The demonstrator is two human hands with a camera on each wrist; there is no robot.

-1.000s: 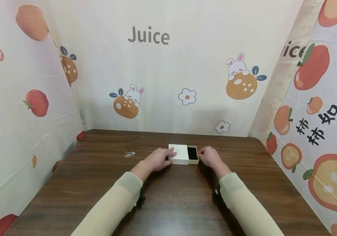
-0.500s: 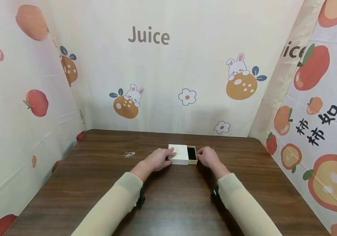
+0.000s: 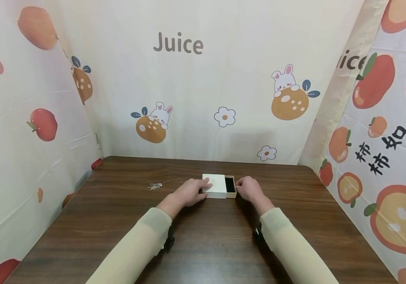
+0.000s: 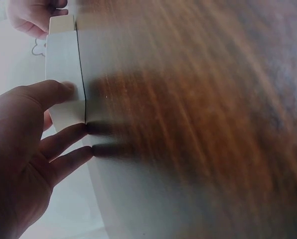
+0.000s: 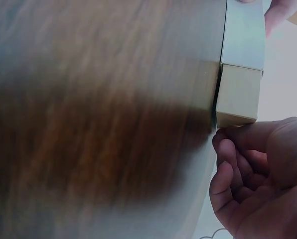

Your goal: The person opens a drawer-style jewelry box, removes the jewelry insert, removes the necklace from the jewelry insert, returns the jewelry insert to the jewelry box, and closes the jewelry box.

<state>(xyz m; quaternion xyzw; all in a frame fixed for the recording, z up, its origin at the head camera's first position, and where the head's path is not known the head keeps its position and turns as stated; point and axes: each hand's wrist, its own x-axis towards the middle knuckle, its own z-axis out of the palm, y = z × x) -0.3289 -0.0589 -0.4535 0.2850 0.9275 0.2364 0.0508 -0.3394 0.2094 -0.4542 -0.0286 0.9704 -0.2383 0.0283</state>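
A small white drawer box (image 3: pixel 214 185) lies near the middle of the table, its sleeve on the left. From the sleeve's right end sticks a cream inner drawer (image 3: pixel 231 188) with a black lining. My left hand (image 3: pixel 190 191) grips the sleeve's left part, fingers on top and thumb along the near side. At the drawer's right end is my right hand (image 3: pixel 250 189), fingers curled. In the right wrist view its thumb and index fingertip meet against the drawer's end wall (image 5: pixel 235 120); whether they pinch a tab there is hidden.
A thin silvery chain (image 3: pixel 156 185), perhaps a necklace, lies on the dark wood table (image 3: pixel 206 244) to the left of my left hand. Printed fabric curtains (image 3: pixel 195 86) stand behind and at both sides of the table.
My right hand has moved slightly left, and the drawer has slid a little further into the sleeve. The left hand and the chain have stayed in place.
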